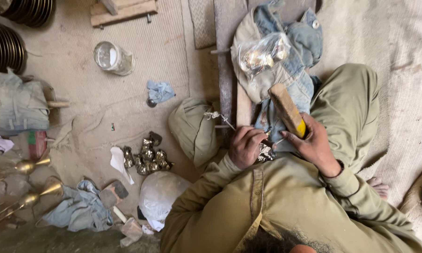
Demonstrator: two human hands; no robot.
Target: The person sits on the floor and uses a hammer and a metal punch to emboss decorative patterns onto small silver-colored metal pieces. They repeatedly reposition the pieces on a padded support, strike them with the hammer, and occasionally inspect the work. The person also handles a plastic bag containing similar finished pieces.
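Left hand: fingers curled tight round a small shiny metal piece, pinned at the lap on a denim cloth. Right hand: fingers wrapped round a wooden mallet, head raised; thumb and forefinger seem to pinch a thin tool, too small to confirm. Progress, judged: one piece in work; a pile of similar brass pieces, about seven, lies well apart on the floor mat; finished or waiting, cannot tell. One clear bag holds more, uncounted.
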